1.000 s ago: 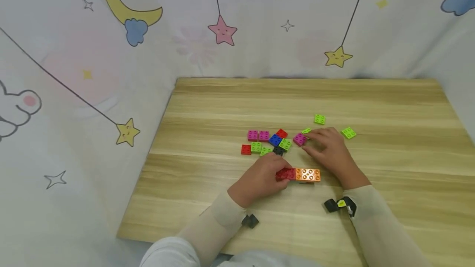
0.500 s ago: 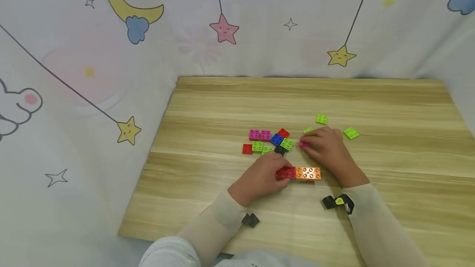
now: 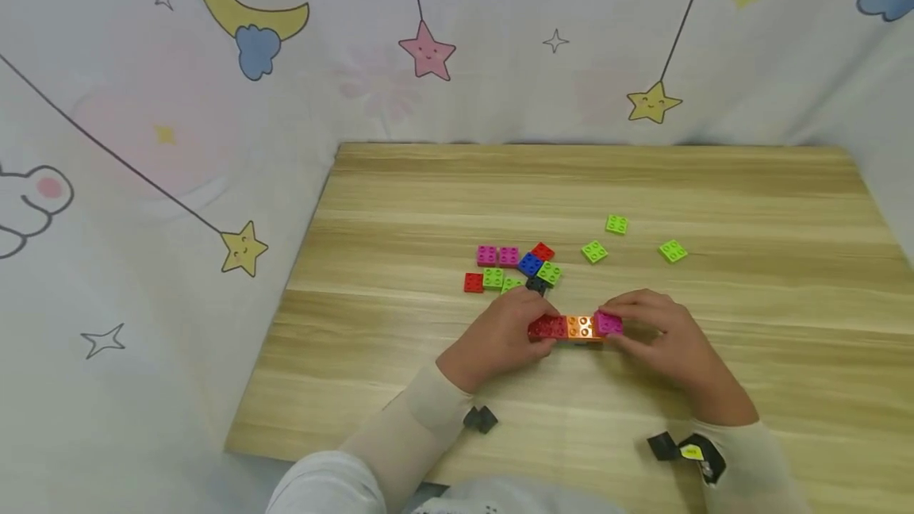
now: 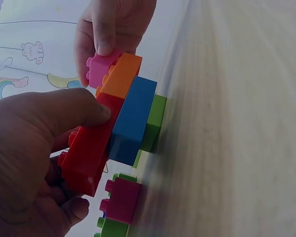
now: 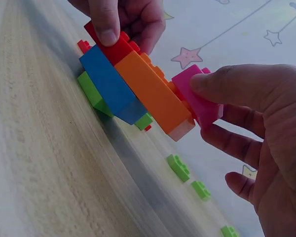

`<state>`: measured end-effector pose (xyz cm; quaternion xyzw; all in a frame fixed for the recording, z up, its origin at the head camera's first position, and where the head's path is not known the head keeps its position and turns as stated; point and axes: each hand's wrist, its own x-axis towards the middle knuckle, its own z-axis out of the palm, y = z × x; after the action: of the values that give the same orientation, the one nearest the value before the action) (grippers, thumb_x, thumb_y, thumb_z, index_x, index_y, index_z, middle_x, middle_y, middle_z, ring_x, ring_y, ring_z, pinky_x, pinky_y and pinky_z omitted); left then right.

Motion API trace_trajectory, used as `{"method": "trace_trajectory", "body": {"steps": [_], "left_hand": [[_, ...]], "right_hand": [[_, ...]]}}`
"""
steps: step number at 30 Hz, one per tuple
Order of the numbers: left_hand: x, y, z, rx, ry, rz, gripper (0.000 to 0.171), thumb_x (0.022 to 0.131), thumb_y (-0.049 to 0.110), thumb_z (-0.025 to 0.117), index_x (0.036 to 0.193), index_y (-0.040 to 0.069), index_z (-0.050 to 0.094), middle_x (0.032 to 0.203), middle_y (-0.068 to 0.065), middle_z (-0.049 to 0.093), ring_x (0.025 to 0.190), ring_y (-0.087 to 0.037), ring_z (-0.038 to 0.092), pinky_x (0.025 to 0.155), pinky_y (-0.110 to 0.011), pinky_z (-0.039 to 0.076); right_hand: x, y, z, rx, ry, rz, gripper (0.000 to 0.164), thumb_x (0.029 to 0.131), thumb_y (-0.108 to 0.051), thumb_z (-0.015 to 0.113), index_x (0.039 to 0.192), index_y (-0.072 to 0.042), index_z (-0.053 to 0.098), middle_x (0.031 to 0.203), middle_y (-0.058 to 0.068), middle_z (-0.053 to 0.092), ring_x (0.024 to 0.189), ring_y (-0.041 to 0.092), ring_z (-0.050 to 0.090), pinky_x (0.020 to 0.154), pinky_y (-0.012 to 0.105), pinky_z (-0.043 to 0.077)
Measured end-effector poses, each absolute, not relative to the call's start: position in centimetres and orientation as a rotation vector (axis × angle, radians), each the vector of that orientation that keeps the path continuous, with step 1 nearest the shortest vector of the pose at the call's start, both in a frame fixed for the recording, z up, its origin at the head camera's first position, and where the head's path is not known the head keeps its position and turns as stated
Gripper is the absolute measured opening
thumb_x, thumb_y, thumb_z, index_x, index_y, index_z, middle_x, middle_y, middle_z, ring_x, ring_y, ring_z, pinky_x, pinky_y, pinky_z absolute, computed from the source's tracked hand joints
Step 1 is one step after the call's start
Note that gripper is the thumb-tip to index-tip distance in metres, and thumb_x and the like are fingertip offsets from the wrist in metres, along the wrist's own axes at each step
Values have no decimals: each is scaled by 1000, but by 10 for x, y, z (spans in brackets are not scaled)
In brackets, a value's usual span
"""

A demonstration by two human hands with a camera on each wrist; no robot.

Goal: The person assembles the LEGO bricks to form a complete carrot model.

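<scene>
A layered stack of building bricks stands on the table: a green brick (image 4: 154, 123) at the bottom, a blue brick (image 4: 133, 120) above it, then a red brick (image 4: 94, 143) and an orange brick (image 5: 153, 94) side by side on top. My left hand (image 3: 503, 337) grips the red brick between thumb and fingers. With thumb and fingertips, my right hand (image 3: 664, 335) pinches a pink brick (image 5: 197, 94) over the right end of the orange brick. In the right wrist view the pink brick sits tilted at the orange studs.
Behind the stack lie loose bricks: pink ones (image 3: 487, 255), a red one (image 3: 474, 282), a blue one (image 3: 530, 263), a black one (image 3: 535, 284) and several green ones (image 3: 594, 251). The wooden table (image 3: 400, 205) meets a printed curtain (image 3: 500, 101) at the back.
My right hand has picked the pink brick off the table and carried it toward me, onto the orange brick's right end. My left hand keeps its grip on the red brick.
</scene>
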<state>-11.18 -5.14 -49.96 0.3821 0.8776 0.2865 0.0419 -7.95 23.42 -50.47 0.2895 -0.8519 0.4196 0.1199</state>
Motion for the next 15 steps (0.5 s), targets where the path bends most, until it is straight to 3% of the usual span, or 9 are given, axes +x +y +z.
{"method": "trace_trajectory", "body": {"steps": [7, 11, 15], "left_hand": [[-111, -51, -499, 1128, 2676, 867, 27, 90, 27, 82, 113, 17, 73, 102, 14, 63, 92, -4, 49, 83, -16, 44], [-111, -51, -498, 1129, 2679, 865, 27, 90, 27, 83, 113, 17, 73, 103, 13, 64, 93, -3, 49, 85, -16, 45], [-111, -52, -497, 1138, 2684, 862, 28, 89, 27, 83, 113, 17, 73, 104, 12, 65, 94, -2, 50, 87, -16, 45]], "right_hand": [[-73, 228, -511, 787, -2496, 1312, 43, 74, 6, 88, 113, -11, 80, 113, 3, 74, 108, 10, 65, 100, 10, 41], [-71, 224, -512, 686, -2525, 1357, 32, 83, 6, 81, 111, -11, 81, 116, 3, 74, 112, 5, 63, 101, 10, 40], [-71, 218, -510, 452, -2609, 1491, 16, 93, -6, 76, 107, -13, 83, 118, 3, 75, 115, -2, 61, 97, 9, 43]]}}
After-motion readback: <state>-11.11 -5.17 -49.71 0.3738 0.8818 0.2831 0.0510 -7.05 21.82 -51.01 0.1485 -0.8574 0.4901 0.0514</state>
